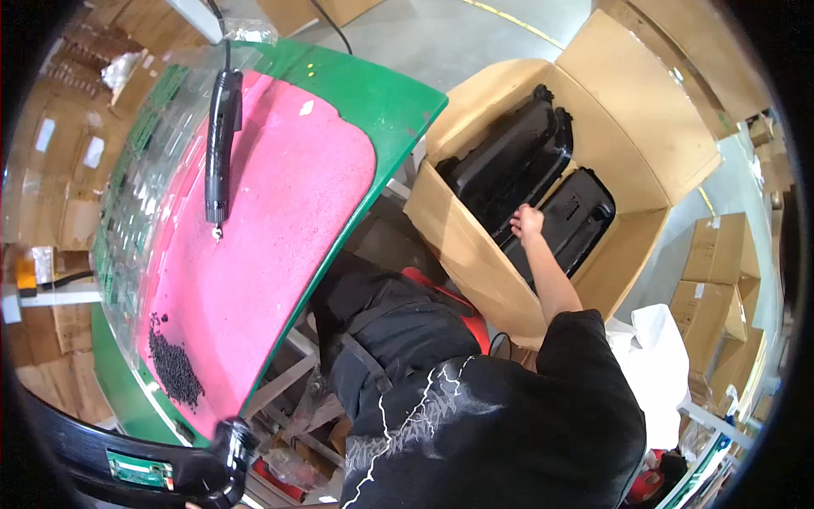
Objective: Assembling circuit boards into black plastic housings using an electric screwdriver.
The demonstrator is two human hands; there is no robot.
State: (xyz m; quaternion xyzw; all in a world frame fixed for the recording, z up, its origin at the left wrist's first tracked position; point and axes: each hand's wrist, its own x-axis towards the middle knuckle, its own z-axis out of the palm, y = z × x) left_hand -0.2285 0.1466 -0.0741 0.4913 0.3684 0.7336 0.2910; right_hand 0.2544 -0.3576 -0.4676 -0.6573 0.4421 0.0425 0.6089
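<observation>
My right hand [527, 222] reaches into an open cardboard box [475, 276], fingers curled at the near-left edge of a black moulded plastic panel [572, 212]. Whether the fingers grip that edge is too small to tell. More black plastic panels [504, 148] stand beside it, toward the far left of the box. At the lower left, a long curved black plastic part [76, 441] with a green label overlaps the table's near corner. Only a sliver of my left hand [193, 506] shows under its lower edge; the fingers are hidden.
A green table [390, 97] carries a pink mat [288, 170], a black electric screwdriver [220, 144] on a cable, a heap of small black screws [174, 369] and clear plastic sheeting [140, 195]. A white bag [657, 365] and stacked cartons [712, 280] stand on the right.
</observation>
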